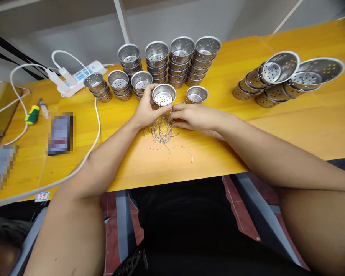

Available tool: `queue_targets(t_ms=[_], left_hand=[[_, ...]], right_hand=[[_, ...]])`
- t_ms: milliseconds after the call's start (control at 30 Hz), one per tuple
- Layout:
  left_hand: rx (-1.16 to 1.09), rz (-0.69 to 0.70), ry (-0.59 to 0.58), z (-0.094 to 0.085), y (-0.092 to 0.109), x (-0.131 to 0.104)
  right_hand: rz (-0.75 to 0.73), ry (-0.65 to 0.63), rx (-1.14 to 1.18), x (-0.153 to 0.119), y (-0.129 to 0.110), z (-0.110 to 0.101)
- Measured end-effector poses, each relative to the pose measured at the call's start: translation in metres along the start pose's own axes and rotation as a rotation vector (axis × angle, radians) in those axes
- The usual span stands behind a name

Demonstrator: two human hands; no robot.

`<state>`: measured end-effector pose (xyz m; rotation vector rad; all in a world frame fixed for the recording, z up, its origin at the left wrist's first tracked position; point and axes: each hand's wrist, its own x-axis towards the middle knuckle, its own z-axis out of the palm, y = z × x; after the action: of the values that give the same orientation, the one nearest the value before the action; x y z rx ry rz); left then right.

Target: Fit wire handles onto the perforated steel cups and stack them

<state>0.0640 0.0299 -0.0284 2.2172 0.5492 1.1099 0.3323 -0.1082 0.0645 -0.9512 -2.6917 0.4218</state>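
Note:
My left hand (146, 109) is wrapped round a perforated metal cup (164, 96), its open top facing up. Close to the cup's lower right side, my right hand (186, 115) has its fingers bent together over the edge of a pile of thin curved wires (161, 130); what its fingertips hold, if anything, is too small to make out. A loose curved wire (185, 150) lies nearer the table's front edge. Just behind my right hand stands another metal cup (197, 94).
Several stacks of metal cups (181, 57) stand at the back. Leaning cup stacks (271, 76) are at the right. At the left are a power strip (82, 78), white cables, a green and yellow screwdriver (33, 114) and a blurred phone (60, 135) on the yellow table (218, 161).

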Motion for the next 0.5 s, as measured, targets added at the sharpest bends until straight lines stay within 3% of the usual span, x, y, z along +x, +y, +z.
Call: queue_targets(t_ms=[233, 400, 500], left_hand=[[0.048, 0.024, 0.017, 0.000, 0.000, 0.002], [0.060, -0.001, 0.034, -0.001, -0.004, 0.003], [0.052, 0.019, 0.023, -0.001, -0.005, 0.002]], right_hand=[[-0.037, 0.070, -0.031, -0.006, -0.010, -0.004], [-0.085, -0.024, -0.067, -0.001, -0.023, -0.002], [-0.090, -0.018, -0.147, 0.003, -0.027, 0.000]])
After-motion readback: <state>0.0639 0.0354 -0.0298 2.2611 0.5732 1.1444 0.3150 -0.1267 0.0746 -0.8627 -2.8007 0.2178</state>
